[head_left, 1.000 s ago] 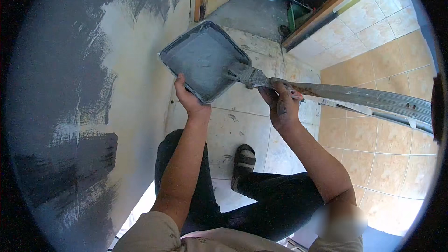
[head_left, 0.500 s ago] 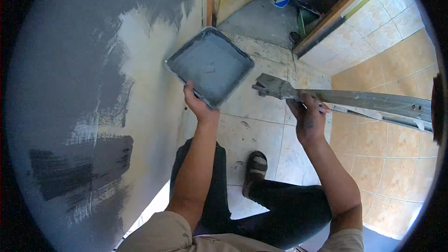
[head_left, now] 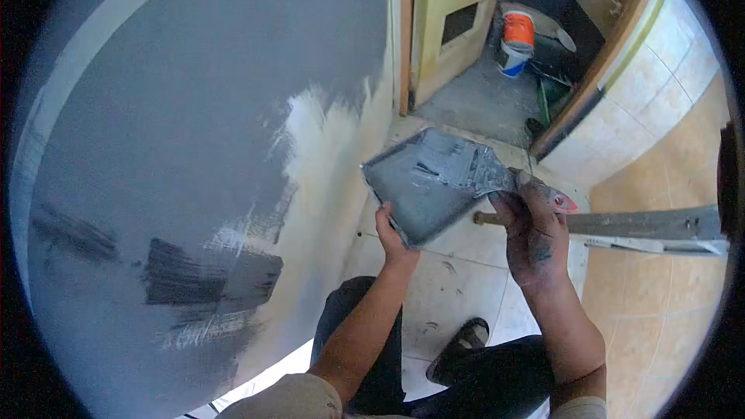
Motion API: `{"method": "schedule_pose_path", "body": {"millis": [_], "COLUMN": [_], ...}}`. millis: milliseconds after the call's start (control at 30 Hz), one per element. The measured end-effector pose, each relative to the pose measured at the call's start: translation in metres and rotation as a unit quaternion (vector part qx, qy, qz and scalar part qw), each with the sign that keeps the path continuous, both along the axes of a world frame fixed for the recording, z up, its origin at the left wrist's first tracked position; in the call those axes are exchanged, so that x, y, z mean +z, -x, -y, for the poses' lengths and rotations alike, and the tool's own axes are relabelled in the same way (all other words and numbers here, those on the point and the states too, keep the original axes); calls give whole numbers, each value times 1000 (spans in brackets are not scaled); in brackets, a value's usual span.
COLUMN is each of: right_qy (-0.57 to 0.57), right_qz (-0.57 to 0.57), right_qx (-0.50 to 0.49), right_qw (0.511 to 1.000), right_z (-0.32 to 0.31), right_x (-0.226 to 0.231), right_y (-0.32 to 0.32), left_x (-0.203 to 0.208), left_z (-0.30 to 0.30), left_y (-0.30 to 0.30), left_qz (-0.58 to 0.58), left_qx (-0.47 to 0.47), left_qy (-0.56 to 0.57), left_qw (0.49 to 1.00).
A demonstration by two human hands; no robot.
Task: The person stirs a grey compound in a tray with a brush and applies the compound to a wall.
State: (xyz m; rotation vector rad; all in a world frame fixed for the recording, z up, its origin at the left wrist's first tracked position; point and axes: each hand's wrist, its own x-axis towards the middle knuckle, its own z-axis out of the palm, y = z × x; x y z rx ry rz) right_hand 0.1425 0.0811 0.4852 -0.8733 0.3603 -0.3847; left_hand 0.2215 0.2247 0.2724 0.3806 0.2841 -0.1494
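My left hand (head_left: 394,234) grips a square, dark-rimmed paint tray (head_left: 423,213) by its near edge, thumb over the rim. Grey paint coats the tray's floor. In my right hand (head_left: 534,234), fingers closed round the handle, is a wide paintbrush (head_left: 490,172) caked with grey paint and red at the handle's end. Its bristles lie against the tray's inside, toward the far right side. Dark paint smears the right palm. To the left stands a wall (head_left: 202,85), largely coated grey, with a bare cream patch (head_left: 326,155) and darker wet-looking strokes (head_left: 206,275).
A metal ladder (head_left: 652,223) reaches in from the right, beside tan wall tiles (head_left: 628,287). Ahead is a doorway with a yellowish door (head_left: 458,0) and stacked orange and white buckets (head_left: 518,39). Pale floor tiles (head_left: 446,268) lie below; my sandalled foot (head_left: 462,349) rests there.
The paintbrush has come left from beside the tray to inside it, against the paint. My view has shifted, showing more of the wall and doorway. The left hand keeps its hold.
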Motion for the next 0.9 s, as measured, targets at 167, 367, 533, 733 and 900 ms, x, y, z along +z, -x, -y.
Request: {"method": "schedule_pose_path", "body": {"millis": [167,367,533,733,900], "right_qy": [-47,-41,-4,-59,-119], "right_qz": [13,30,70,40,58], "right_qx": [34,60,67,45,88], "right_qw": [998,997,995,996,987], "right_z": [-14,-30,-20,-24,-16], "right_x": [1,6,4,2,-11], "right_y": [-36,-63,-71,-75,-73], "left_x": [-2,18,40,37,27], "left_z": [3,-4,9,22,18], "left_y": [2,15,29,40,46], "left_qz": [-14,-19,-45,-60,-20], "left_qx": [-4,59,68,70,49], "left_qy": [21,-9,32,20,53], "left_qw": [1000,998,996,996,997]}}
